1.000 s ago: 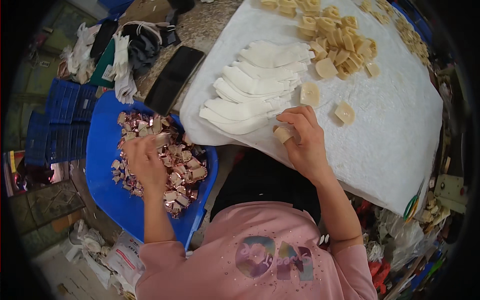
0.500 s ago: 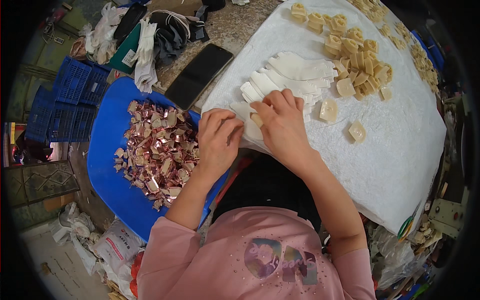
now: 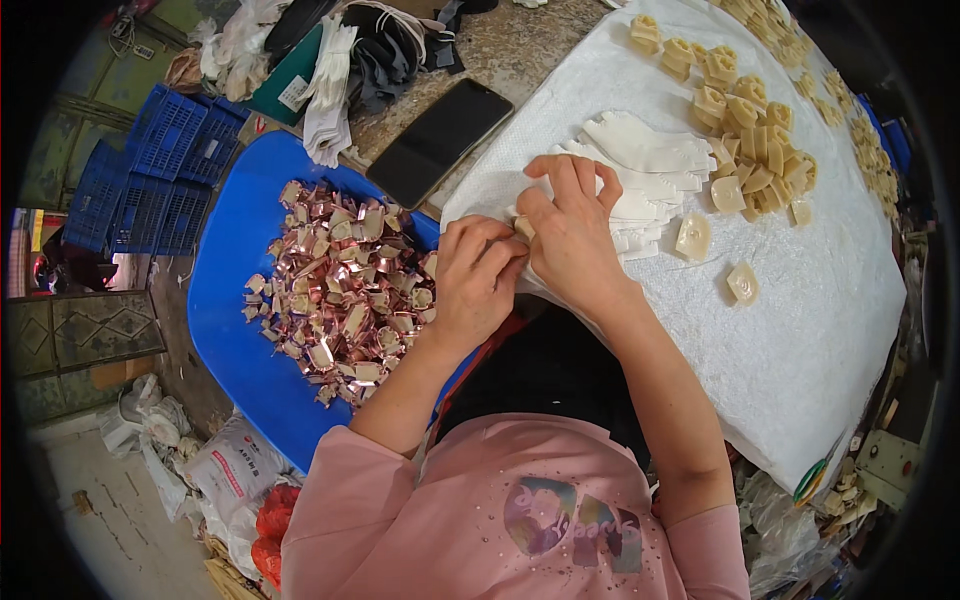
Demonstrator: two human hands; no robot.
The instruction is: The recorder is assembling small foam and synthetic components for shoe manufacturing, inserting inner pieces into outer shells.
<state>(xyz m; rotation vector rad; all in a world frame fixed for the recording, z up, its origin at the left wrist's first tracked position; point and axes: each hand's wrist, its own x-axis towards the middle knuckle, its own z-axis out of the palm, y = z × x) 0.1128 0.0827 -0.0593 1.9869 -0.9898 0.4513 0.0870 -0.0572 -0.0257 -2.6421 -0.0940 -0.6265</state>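
Observation:
Both hands meet at the near left edge of a white-covered work surface (image 3: 800, 350). My right hand (image 3: 575, 235) is closed on a small beige plastic piece (image 3: 522, 228), mostly hidden by the fingers. Against its left side press the bent fingers of my left hand (image 3: 475, 285), pinched together. Whether a white strip lies between them cannot be seen. Just beyond my right hand, thin white strips (image 3: 645, 150) lie fanned out, overlapping. To their right is a heap of hollow beige plastic pieces (image 3: 765, 165), with a loose piece (image 3: 693, 238) and another piece (image 3: 743, 284) nearer me.
At my left stands a blue basin (image 3: 225, 310) heaped with shiny pinkish-wrapped pieces (image 3: 345, 300). A black phone (image 3: 440, 142) lies behind it, beside gloves and cloths (image 3: 335, 85). Blue crates (image 3: 165, 170) are stacked far left; bags (image 3: 235, 465) sit on the floor below.
My left hand has come in closer to my right, its fingers now against the beige piece. The white strip seen under the hands before is now covered. The whole view has shifted slightly.

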